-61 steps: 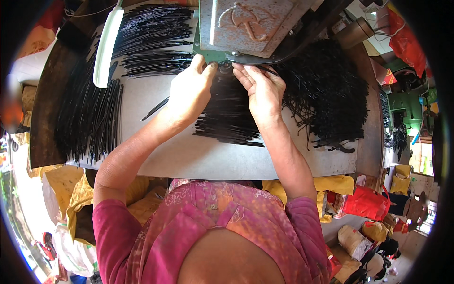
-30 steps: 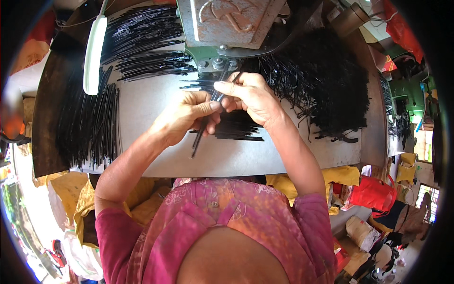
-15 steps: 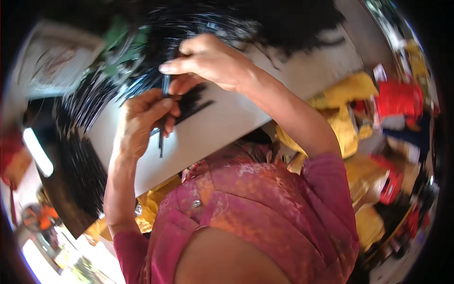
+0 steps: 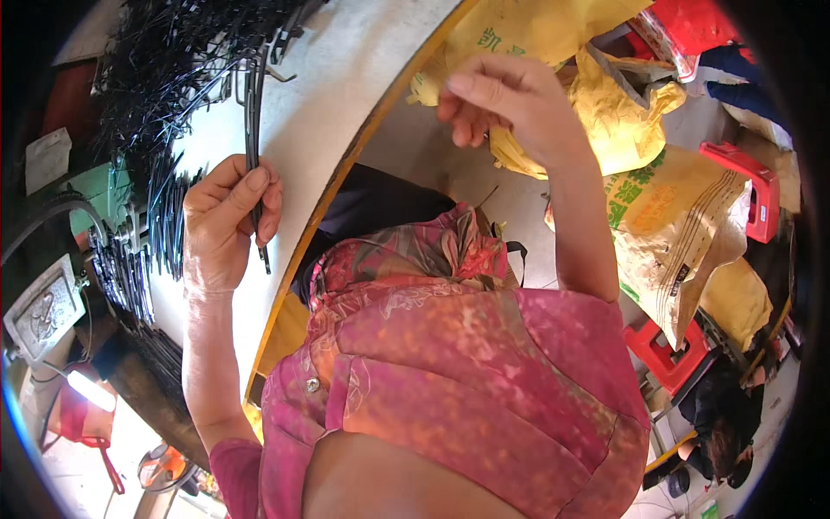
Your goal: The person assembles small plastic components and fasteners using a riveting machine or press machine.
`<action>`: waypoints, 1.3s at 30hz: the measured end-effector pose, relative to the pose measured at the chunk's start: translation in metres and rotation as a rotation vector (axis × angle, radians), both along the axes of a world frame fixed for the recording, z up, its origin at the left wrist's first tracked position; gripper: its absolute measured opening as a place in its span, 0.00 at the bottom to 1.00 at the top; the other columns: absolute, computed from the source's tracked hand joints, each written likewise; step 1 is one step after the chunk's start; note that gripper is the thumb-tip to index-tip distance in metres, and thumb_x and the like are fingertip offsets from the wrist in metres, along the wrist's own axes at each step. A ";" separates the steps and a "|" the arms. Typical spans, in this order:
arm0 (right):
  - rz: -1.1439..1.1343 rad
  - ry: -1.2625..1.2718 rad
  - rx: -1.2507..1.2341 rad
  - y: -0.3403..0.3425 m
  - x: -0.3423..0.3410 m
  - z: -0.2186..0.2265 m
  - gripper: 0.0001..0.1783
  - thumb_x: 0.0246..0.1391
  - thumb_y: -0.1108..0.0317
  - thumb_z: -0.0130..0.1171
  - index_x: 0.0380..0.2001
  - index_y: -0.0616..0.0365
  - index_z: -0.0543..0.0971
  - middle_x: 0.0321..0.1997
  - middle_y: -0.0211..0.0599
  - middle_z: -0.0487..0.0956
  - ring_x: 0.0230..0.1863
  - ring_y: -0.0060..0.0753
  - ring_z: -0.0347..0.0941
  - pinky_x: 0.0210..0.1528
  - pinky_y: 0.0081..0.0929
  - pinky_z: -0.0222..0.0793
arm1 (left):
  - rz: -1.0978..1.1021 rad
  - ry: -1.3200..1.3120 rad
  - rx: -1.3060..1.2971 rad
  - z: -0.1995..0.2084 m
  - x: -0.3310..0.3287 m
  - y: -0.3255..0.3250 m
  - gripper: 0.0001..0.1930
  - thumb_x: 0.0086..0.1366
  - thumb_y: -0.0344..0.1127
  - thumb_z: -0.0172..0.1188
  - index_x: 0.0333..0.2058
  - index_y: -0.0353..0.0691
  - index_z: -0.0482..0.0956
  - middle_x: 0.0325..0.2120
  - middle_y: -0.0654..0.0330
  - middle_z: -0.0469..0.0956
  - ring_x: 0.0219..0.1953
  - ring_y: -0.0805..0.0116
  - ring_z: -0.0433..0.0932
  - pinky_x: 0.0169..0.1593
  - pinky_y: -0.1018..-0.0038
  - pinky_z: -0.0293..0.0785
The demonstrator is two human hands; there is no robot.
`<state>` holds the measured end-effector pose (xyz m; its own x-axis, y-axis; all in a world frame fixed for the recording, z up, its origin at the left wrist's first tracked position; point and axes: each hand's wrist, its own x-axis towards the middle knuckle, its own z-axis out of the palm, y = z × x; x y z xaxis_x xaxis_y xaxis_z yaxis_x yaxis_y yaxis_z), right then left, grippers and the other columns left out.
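Note:
My left hand point(image 4: 226, 212) is closed round a few thin black rods point(image 4: 252, 117), pinched between thumb and fingers. They stand out above and below the grip, over the pale table point(image 4: 333, 73); their upper ends have bent tips. A large tangled heap of similar black strips point(image 4: 164, 86) covers the far left of the table, with neater rows of rods point(image 4: 169, 212) beside my left wrist. My right hand point(image 4: 514, 108) hovers off the table's right edge, above yellow sacks. Its fingers are loosely curled and apart, and nothing shows in them.
Yellow sacks point(image 4: 627, 121) and a printed woven sack point(image 4: 674, 225) lie on the right, with a red plastic stool point(image 4: 752, 186) by them. A lit lamp point(image 4: 91, 391) and a metal-framed fixture point(image 4: 47, 307) stand left. Another person point(image 4: 722, 415) is at the lower right.
My right hand has left the rods and swung right, past the table edge. My left hand still grips rods. The view has turned, showing more sacks and floor on the right.

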<state>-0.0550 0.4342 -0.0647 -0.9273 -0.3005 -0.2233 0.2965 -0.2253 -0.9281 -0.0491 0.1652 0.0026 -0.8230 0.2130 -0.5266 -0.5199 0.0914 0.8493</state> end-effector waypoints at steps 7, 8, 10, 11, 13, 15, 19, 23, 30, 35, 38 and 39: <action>-0.078 -0.405 0.318 0.000 0.073 -0.187 0.12 0.46 0.65 0.51 0.22 0.65 0.72 0.18 0.34 0.73 0.17 0.22 0.70 0.18 0.17 0.65 | -0.080 0.363 -0.273 -0.015 0.003 0.022 0.08 0.59 0.31 0.46 0.30 0.30 0.68 0.18 0.60 0.69 0.10 0.82 0.60 0.13 0.87 0.52; -0.118 -0.493 0.305 -0.005 0.080 -0.204 0.12 0.44 0.67 0.51 0.19 0.67 0.71 0.14 0.35 0.71 0.15 0.24 0.69 0.17 0.19 0.65 | -0.089 0.359 -0.282 -0.017 0.005 0.021 0.08 0.59 0.31 0.46 0.30 0.30 0.68 0.18 0.60 0.69 0.10 0.82 0.60 0.13 0.87 0.52; -0.157 -0.546 0.256 -0.015 0.094 -0.219 0.11 0.43 0.68 0.51 0.19 0.68 0.71 0.15 0.36 0.72 0.14 0.24 0.69 0.16 0.20 0.65 | -0.054 0.411 -0.264 -0.018 0.007 0.018 0.08 0.59 0.31 0.46 0.30 0.30 0.68 0.17 0.59 0.69 0.09 0.82 0.59 0.13 0.88 0.52; -0.195 -0.591 0.216 -0.018 0.099 -0.226 0.11 0.42 0.69 0.51 0.19 0.69 0.71 0.15 0.38 0.72 0.14 0.25 0.70 0.15 0.21 0.65 | -0.050 0.435 -0.250 -0.020 0.006 0.017 0.08 0.59 0.31 0.46 0.30 0.30 0.68 0.17 0.59 0.69 0.09 0.83 0.59 0.12 0.88 0.51; -0.179 -0.634 0.217 -0.024 0.105 -0.241 0.10 0.41 0.70 0.51 0.19 0.69 0.72 0.16 0.39 0.73 0.14 0.26 0.70 0.15 0.22 0.66 | -0.066 0.461 -0.244 -0.023 0.005 0.014 0.08 0.59 0.31 0.46 0.29 0.30 0.68 0.16 0.59 0.69 0.08 0.83 0.58 0.12 0.88 0.50; -0.162 -0.674 0.218 -0.027 0.106 -0.246 0.09 0.40 0.71 0.51 0.19 0.70 0.72 0.17 0.40 0.73 0.14 0.27 0.71 0.15 0.22 0.66 | -0.080 0.514 -0.245 -0.024 0.004 0.014 0.08 0.59 0.31 0.46 0.28 0.30 0.68 0.16 0.59 0.69 0.08 0.83 0.58 0.12 0.89 0.50; -0.096 -0.642 0.258 -0.033 0.104 -0.241 0.10 0.40 0.70 0.50 0.21 0.70 0.73 0.18 0.41 0.75 0.16 0.28 0.72 0.18 0.23 0.68 | -0.078 0.543 -0.252 -0.025 0.003 0.014 0.09 0.59 0.31 0.45 0.28 0.30 0.67 0.16 0.59 0.69 0.08 0.83 0.58 0.12 0.89 0.50; -0.076 -0.613 0.355 -0.039 0.105 -0.243 0.10 0.39 0.70 0.49 0.20 0.69 0.74 0.18 0.39 0.75 0.17 0.27 0.73 0.20 0.23 0.68 | -0.090 0.561 -0.308 -0.023 0.003 0.015 0.09 0.59 0.31 0.44 0.28 0.29 0.67 0.16 0.59 0.69 0.07 0.83 0.57 0.12 0.90 0.49; -0.073 -0.563 0.375 -0.041 0.106 -0.244 0.12 0.39 0.68 0.48 0.20 0.68 0.74 0.19 0.38 0.76 0.18 0.27 0.73 0.24 0.22 0.68 | -0.170 0.612 -0.249 -0.025 -0.003 0.011 0.09 0.60 0.31 0.43 0.28 0.30 0.67 0.16 0.58 0.68 0.07 0.84 0.57 0.11 0.90 0.49; -0.110 -0.527 0.384 -0.042 0.107 -0.245 0.12 0.39 0.68 0.47 0.22 0.68 0.74 0.19 0.39 0.76 0.18 0.28 0.74 0.25 0.23 0.68 | -0.153 0.603 -0.234 -0.026 -0.004 0.013 0.09 0.60 0.31 0.43 0.28 0.29 0.67 0.16 0.58 0.68 0.07 0.84 0.56 0.11 0.90 0.49; -0.104 -0.544 0.388 -0.042 0.105 -0.247 0.12 0.40 0.68 0.48 0.22 0.68 0.74 0.19 0.39 0.76 0.19 0.28 0.74 0.26 0.23 0.68 | -0.121 0.592 -0.230 -0.026 -0.004 0.012 0.09 0.60 0.31 0.44 0.28 0.29 0.67 0.16 0.59 0.68 0.07 0.84 0.56 0.11 0.90 0.49; -0.102 -0.541 0.386 -0.043 0.105 -0.246 0.12 0.40 0.68 0.48 0.22 0.68 0.74 0.19 0.39 0.76 0.19 0.28 0.74 0.26 0.23 0.68 | -0.116 0.575 -0.225 -0.025 -0.004 0.012 0.09 0.60 0.31 0.44 0.28 0.30 0.67 0.16 0.59 0.68 0.07 0.84 0.57 0.11 0.90 0.49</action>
<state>0.0500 0.3914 -0.3111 -0.6739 -0.0225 -0.7385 0.7374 0.0411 -0.6742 -0.0528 0.1774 -0.0225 -0.9662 0.2533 -0.0489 0.0385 0.3291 0.9435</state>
